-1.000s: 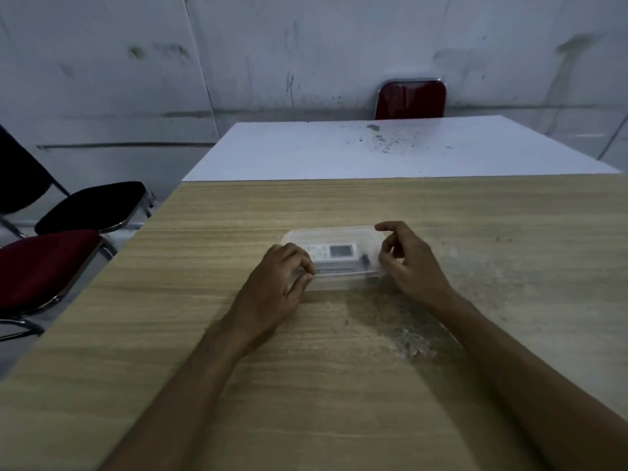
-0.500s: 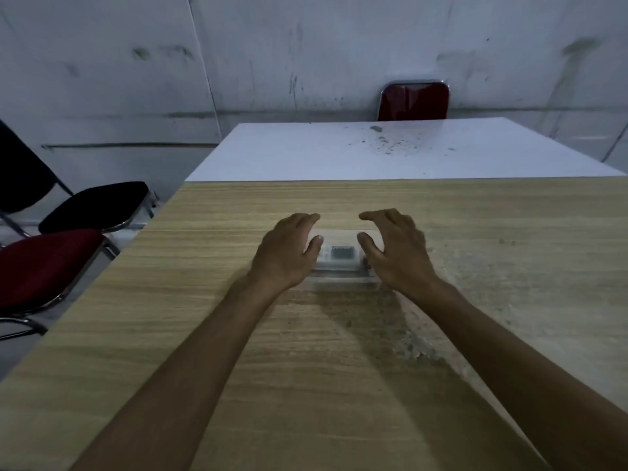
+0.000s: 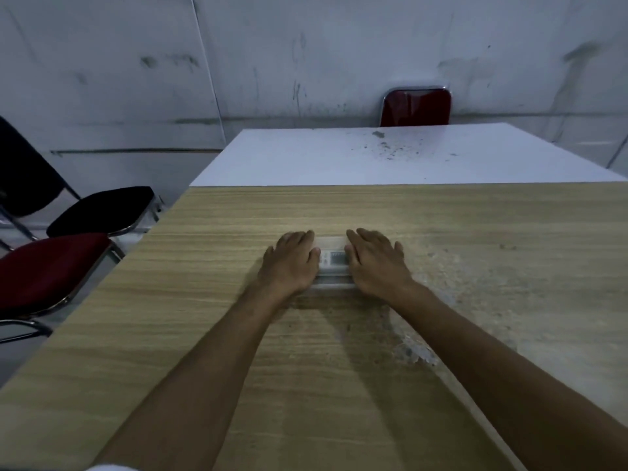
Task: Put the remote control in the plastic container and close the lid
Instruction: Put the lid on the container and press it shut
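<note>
Left hand [image 3: 292, 263], right hand [image 3: 375, 263] now flattened on lid [image 3: 333, 240].

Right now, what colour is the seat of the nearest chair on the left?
Dark red, with a chrome frame; the chair seat shows clearly in the head view.

Wooden table [image 3: 475, 266]; white table [image 3: 339, 158] behind; chairs [image 3: 51, 266] left.
</note>
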